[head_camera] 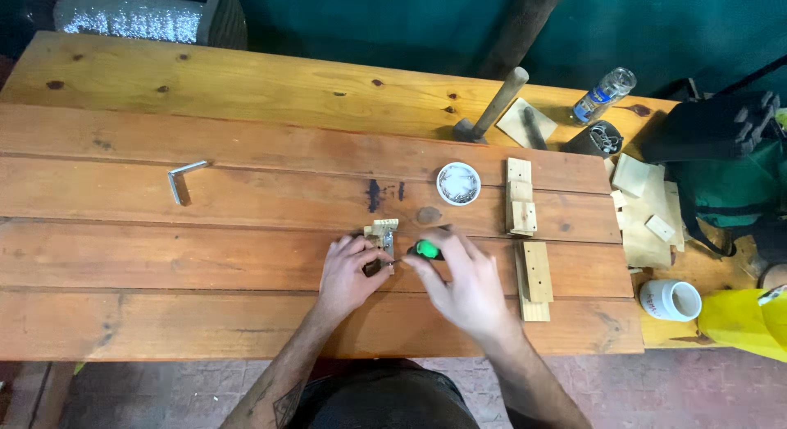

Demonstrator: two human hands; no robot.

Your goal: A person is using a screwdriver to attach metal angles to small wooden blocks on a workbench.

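My left hand (348, 273) rests on the wooden workbench (205, 257) and pinches a small pale wooden piece with a metal fitting (382, 235). My right hand (463, 283) grips a green-and-black handled tool (425, 249), its tip pointing at that piece. The two hands are close together near the front middle of the bench. My fingers hide the lower part of the piece.
A small white dish of screws (458, 184) sits just beyond the hands. Wooden blocks (521, 201) and a drilled plank (537, 275) lie to the right. A hammer (492, 109), a plastic bottle (603, 93), a white cup (670, 300) and a metal bracket (184, 180) are around.
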